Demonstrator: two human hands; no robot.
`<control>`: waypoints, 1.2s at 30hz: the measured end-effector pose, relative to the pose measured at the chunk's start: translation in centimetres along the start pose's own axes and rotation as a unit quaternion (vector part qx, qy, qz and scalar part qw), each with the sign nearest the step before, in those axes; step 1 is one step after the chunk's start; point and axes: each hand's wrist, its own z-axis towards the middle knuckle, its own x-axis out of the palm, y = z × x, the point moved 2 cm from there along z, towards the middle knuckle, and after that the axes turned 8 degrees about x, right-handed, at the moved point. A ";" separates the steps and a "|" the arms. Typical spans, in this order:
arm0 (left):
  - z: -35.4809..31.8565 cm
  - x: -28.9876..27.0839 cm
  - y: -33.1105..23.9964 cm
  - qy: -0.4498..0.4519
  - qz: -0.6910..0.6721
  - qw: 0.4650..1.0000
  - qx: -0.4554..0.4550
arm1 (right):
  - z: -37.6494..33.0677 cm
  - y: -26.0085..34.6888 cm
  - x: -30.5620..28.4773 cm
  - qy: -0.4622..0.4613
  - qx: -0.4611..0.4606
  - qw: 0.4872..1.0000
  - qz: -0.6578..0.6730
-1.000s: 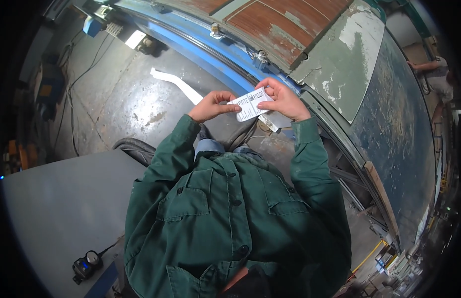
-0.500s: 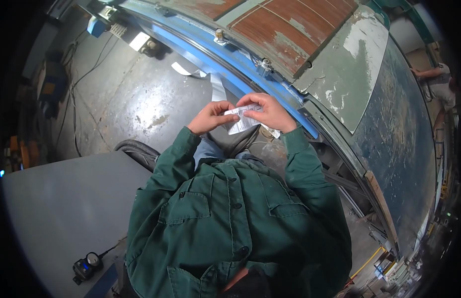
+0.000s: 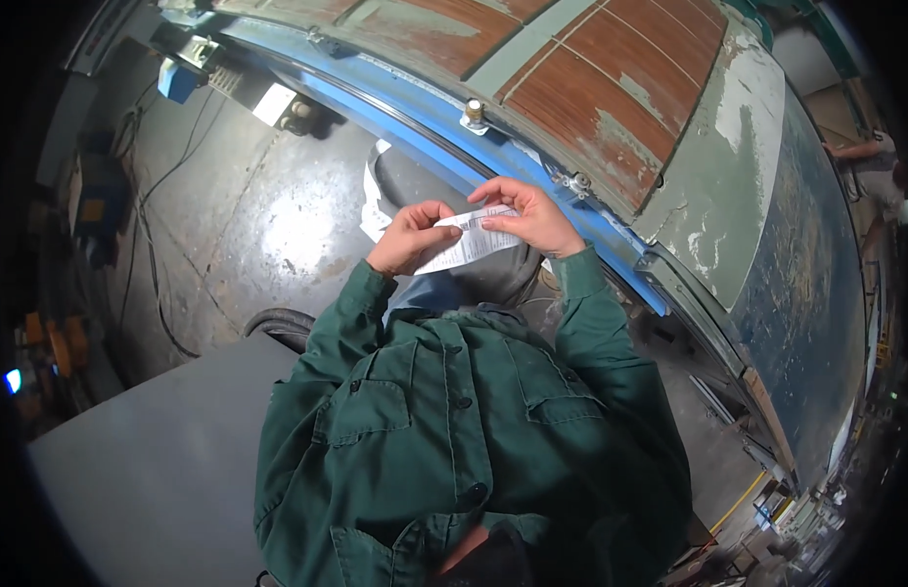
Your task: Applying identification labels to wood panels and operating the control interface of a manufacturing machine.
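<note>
A long white paper strip (image 3: 461, 250) with small dark print is stretched between my two hands in front of my body. My left hand (image 3: 410, 240) pinches it on the left, thumb on top. On the right, the thumb of my right hand (image 3: 535, 217) presses on the strip while its index finger is raised and bent over it. Beyond my left hand a curled white strip (image 3: 373, 196) hangs above the grey floor; whether it joins the held piece is hidden behind my fingers.
A large panelled form with brown and grey-green patches (image 3: 620, 88) lies along a blue rail (image 3: 395, 122) at the far right. A grey flat surface (image 3: 170, 460) is at the near left. Cables (image 3: 146, 235) cross the floor (image 3: 249, 186). Another person (image 3: 870, 152) stands at the far right.
More of the strip lies flattened between my hands, and its loose curl has swung to the left. My view has turned slightly, and the gauge-like device on the grey surface has left it.
</note>
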 end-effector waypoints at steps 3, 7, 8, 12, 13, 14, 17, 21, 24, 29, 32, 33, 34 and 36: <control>1.3 -2.5 -2.7 0.011 0.076 0.996 -0.046 | 2.5 0.0 0.0 -0.025 0.008 1.000 0.007; 2.8 -4.4 -4.6 0.031 0.079 0.994 -0.067 | 4.3 1.3 -0.1 -0.057 0.022 0.998 0.027; 3.3 -4.6 -5.0 0.027 0.088 0.994 -0.064 | 4.7 1.5 -0.4 -0.060 0.022 0.998 0.026; 5.5 -6.1 -4.8 0.038 0.093 0.993 -0.057 | 5.9 1.3 -1.7 -0.074 0.040 0.994 0.068; 6.2 -6.0 -4.7 0.038 0.072 0.995 -0.058 | 6.2 1.2 -2.3 -0.080 0.036 0.994 0.060; 6.6 -5.9 -4.5 0.038 0.050 0.996 -0.063 | 6.3 1.3 -2.6 -0.086 0.038 0.993 0.065; 8.4 -5.4 -3.8 0.043 0.041 0.996 -0.065 | 6.6 2.2 -4.0 -0.109 0.012 0.991 -0.071; 10.8 -4.1 -2.0 0.029 0.030 0.996 -0.076 | 6.0 3.0 -6.2 -0.051 -0.007 0.998 -0.035; 13.1 -3.1 -1.4 0.017 0.040 0.996 -0.081 | 6.1 3.0 -8.9 -0.024 -0.010 1.000 -0.012; 15.5 -1.8 -0.9 0.010 0.073 0.994 -0.085 | 6.4 2.9 -12.3 0.015 0.016 1.000 0.018; 16.0 -1.2 -0.5 -0.025 0.057 0.990 -0.125 | 7.2 2.2 -13.9 -0.007 -0.085 0.994 -0.068; 16.1 -0.9 -0.5 -0.041 0.068 0.990 -0.112 | 7.5 2.4 -14.3 -0.004 -0.083 0.994 -0.067; 16.5 -1.1 -0.3 -0.045 0.066 0.991 -0.112 | 7.8 2.8 -14.8 -0.014 -0.090 0.995 -0.046; 16.4 -1.5 0.0 -0.102 0.012 0.987 -0.124 | 8.1 3.0 -15.2 -0.015 -0.094 0.995 -0.023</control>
